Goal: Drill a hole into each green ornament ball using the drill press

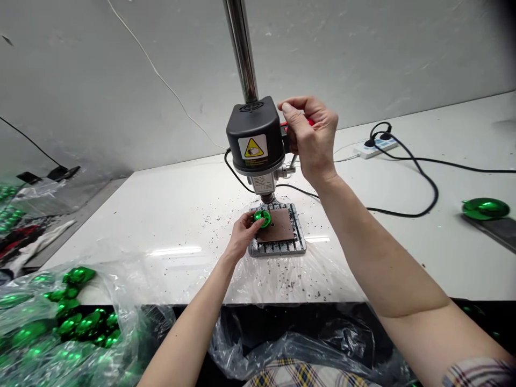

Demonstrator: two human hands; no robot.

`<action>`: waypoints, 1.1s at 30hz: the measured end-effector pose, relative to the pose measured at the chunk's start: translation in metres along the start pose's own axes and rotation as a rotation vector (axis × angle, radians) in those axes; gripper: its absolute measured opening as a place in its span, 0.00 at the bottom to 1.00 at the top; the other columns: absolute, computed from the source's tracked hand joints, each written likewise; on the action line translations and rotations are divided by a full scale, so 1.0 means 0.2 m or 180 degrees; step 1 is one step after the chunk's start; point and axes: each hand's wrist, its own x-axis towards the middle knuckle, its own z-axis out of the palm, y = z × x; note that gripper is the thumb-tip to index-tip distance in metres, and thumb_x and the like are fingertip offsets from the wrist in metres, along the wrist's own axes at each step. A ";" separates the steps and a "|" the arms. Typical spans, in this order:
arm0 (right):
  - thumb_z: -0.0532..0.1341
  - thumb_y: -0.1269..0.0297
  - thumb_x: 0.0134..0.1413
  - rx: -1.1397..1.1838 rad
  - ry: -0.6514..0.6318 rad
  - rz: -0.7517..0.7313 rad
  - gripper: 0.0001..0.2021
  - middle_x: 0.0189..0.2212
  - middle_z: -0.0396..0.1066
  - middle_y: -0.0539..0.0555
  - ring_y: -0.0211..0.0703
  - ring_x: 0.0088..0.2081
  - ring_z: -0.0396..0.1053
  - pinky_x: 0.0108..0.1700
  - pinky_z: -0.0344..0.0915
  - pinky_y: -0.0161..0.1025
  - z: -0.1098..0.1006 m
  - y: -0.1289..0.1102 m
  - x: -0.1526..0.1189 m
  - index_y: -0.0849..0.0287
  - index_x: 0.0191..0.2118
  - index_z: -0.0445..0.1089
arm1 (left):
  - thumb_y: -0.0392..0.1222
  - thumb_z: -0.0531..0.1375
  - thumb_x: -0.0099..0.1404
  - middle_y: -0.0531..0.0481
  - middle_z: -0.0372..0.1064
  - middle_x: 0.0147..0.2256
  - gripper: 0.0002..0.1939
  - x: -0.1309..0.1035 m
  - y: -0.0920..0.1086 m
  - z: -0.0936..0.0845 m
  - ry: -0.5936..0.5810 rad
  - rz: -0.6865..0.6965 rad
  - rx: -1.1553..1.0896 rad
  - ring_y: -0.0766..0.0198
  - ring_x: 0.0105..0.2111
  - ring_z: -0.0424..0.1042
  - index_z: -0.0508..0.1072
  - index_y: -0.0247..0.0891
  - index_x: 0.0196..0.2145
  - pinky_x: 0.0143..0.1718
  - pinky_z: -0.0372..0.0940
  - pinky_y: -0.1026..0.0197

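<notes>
A small bench drill press with a black housing stands upright on a slotted metal base. A brown square board lies on that base under the chuck. My left hand pinches a shiny green Christmas bauble between thumb and fingers at the board's left side. Dark spots show on the bauble; I cannot make out whether they are holes or reflections. Beside the housing, my right hand is closed around the drill press lever, with bits of red showing by its fingers. Most of the lever is hidden.
Green baubles fill a clear plastic bag at lower left. Another green bauble lies at the right by a dark flat object. A white power strip and black cable lie behind. Dark shavings litter the white table.
</notes>
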 end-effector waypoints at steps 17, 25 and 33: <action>0.65 0.41 0.57 0.0017 -0.0031 -0.0154 0.21 0.27 0.67 0.50 0.36 0.30 0.70 0.32 0.69 0.32 0.00 0.01 0.00 0.56 0.37 0.73 | 0.45 0.70 0.57 0.45 0.72 0.45 0.25 0.01 -0.13 0.16 0.0421 0.1273 0.1924 0.52 0.51 0.67 0.73 0.43 0.52 0.53 0.64 0.49; 0.67 0.47 0.57 0.0124 -0.0011 -0.0053 0.17 0.24 0.66 0.48 0.31 0.21 0.60 0.21 0.58 0.31 0.01 -0.08 -0.05 0.56 0.36 0.72 | 0.46 0.71 0.56 0.44 0.68 0.48 0.29 0.00 -0.19 0.16 0.0438 0.1033 0.1455 0.54 0.51 0.68 0.70 0.41 0.53 0.55 0.64 0.49; 0.61 0.51 0.65 -0.0431 0.0251 -0.0533 0.11 0.22 0.64 0.47 0.29 0.17 0.53 0.17 0.49 0.33 -0.01 -0.14 -0.30 0.54 0.39 0.71 | 0.48 0.72 0.55 0.43 0.68 0.48 0.29 0.01 -0.22 0.15 0.0371 0.1082 0.1150 0.54 0.50 0.70 0.69 0.41 0.52 0.56 0.64 0.49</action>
